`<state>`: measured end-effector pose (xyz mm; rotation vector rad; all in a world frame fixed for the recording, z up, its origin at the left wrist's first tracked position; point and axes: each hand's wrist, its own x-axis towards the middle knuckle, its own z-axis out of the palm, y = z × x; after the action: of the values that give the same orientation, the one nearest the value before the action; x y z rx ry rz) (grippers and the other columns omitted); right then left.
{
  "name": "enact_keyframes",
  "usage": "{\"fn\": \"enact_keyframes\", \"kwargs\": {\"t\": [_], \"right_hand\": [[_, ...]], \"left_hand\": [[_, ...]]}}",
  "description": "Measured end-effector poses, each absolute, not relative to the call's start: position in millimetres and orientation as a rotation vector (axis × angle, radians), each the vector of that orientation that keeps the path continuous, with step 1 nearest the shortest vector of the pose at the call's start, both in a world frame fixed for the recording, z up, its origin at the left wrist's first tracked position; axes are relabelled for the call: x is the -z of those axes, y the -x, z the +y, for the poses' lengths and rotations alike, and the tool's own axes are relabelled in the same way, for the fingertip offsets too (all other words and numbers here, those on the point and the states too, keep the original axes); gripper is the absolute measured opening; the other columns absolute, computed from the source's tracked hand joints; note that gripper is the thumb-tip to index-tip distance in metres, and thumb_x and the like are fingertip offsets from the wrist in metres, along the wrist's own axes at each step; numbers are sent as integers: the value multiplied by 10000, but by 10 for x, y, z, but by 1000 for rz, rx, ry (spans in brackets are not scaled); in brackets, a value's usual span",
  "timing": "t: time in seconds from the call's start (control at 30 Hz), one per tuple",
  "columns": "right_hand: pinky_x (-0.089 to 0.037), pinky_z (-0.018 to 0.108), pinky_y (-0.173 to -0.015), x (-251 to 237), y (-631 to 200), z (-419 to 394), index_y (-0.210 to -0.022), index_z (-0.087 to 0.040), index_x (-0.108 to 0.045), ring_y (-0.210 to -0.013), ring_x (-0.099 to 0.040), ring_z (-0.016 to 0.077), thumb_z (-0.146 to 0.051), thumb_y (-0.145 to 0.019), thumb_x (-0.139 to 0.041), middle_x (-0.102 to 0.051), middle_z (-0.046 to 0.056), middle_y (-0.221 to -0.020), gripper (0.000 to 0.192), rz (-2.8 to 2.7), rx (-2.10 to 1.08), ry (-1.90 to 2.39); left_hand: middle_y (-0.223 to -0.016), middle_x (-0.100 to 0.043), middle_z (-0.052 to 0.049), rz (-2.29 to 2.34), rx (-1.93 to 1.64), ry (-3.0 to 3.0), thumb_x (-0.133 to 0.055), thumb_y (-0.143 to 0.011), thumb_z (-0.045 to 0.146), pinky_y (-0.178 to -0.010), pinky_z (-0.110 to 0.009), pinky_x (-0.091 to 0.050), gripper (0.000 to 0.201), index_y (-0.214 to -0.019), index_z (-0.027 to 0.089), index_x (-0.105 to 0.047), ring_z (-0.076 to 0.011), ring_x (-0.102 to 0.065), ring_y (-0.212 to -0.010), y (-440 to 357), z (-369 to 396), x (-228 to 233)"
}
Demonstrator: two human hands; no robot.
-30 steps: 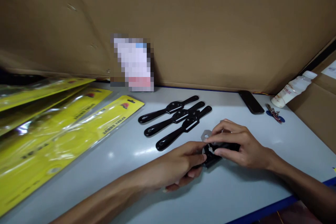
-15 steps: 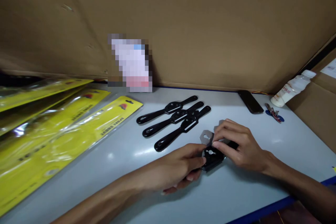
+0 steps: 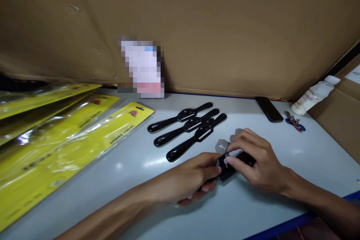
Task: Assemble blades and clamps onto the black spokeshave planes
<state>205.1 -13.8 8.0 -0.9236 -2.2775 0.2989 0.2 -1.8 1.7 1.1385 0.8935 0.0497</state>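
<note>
My left hand (image 3: 197, 178) is closed around one end of a black spokeshave (image 3: 223, 174), its thumb pressed on the body. The fingers of my right hand (image 3: 257, 159) are pinched together over the middle of that tool; a bit of silvery metal shows under the fingertips, too small to make out. Just behind the hands lies a grey slotted metal blade (image 3: 221, 146), and a second grey blade (image 3: 235, 135) is partly covered by my right fingers. Farther left, three black spokeshaves (image 3: 187, 132) rest side by side on the table.
Yellow packaging cards with clear plastic (image 3: 92, 138) are piled at the left. A black phone (image 3: 269, 109), keys (image 3: 295, 123) and a white bottle (image 3: 315, 95) are at the right. A blurred upright item (image 3: 144, 67) leans on the cardboard wall (image 3: 210, 33).
My right thumb and fingertips have shifted inward and down onto the middle of the held spokeshave, covering its keyhole-shaped slot. The left hand keeps its grip.
</note>
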Motion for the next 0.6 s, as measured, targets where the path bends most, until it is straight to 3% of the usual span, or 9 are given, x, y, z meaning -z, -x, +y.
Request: {"fn": "enact_keyframes", "kwargs": {"t": [0.1, 0.2, 0.4, 0.5, 0.6], "right_hand": [[-428, 351, -672, -73, -2043, -168, -902, -141, -660, -732, -504, 190, -372, -879, -711, -603, 39, -769, 238, -2337, -183, 1009], [-424, 341, -681, -52, -2047, -180, -973, -154, -693, -753, -503, 187, -235, -937, -613, -615, 44, -804, 119, -2411, -217, 993], [-451, 346, -743, -34, -2068, -154, -983, -216, -724, -861, -527, 193, -54, -944, -472, -640, 66, -940, 302, -2402, -304, 867], [-450, 351, -727, -37, -2040, -162, -990, -183, -690, -821, -519, 197, -198, -961, -557, -629, 62, -871, 136, -2326, -250, 969], [-421, 346, -674, -36, -2013, -175, -884, -160, -643, -743, -490, 192, -379, -907, -671, -610, 43, -777, 222, -2300, -143, 1072]], "left_hand": [[-621, -405, 103, 904, -71, -1109, -441, -956, 282, -332, -200, -160, 183, -1121, 213, -481, -45, -228, -353, -6, -20, -12], [-617, -412, 102, 919, -52, -1088, -387, -979, 246, -325, -204, -155, 200, -1159, 208, -465, -49, -233, -346, -10, -20, -24], [-613, -406, 104, 942, -41, -1081, -390, -985, 281, -333, -196, -156, 197, -1157, 210, -454, -54, -235, -366, -11, -21, -45], [-618, -410, 106, 905, -77, -1089, -450, -957, 317, -332, -193, -162, 196, -1123, 215, -465, -51, -238, -367, -11, -22, -40], [-622, -417, 104, 883, -93, -1100, -464, -939, 295, -333, -194, -162, 181, -1103, 219, -477, -49, -236, -368, -12, -23, -43]]}}
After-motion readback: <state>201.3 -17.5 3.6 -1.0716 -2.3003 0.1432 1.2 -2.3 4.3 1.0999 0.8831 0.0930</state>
